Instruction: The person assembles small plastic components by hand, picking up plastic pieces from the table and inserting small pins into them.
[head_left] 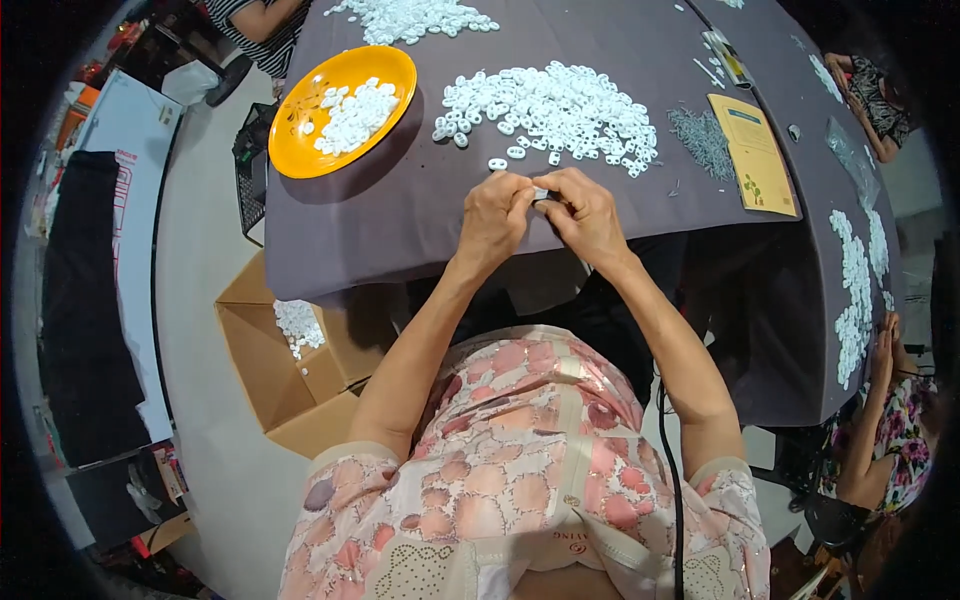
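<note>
My left hand [493,217] and my right hand [590,215] meet at the near edge of the grey-covered table [400,235]. Between their fingertips is a small white plastic piece [541,194], pinched from both sides and partly hidden by the fingers. Just beyond my hands, two loose white oval pieces [516,153] lie apart from a wide pile of white two-holed plastic pieces [560,105]. To the left stands an orange plate [290,140] with a heap of similar white pieces [355,118] on it.
Right of the pile lie a heap of thin grey pins or screws [700,140] and a yellow booklet [755,155]. An open cardboard box [255,350] with white pieces sits below left. Other people [880,110] sit around the table; more white pieces [853,310] lie at the right.
</note>
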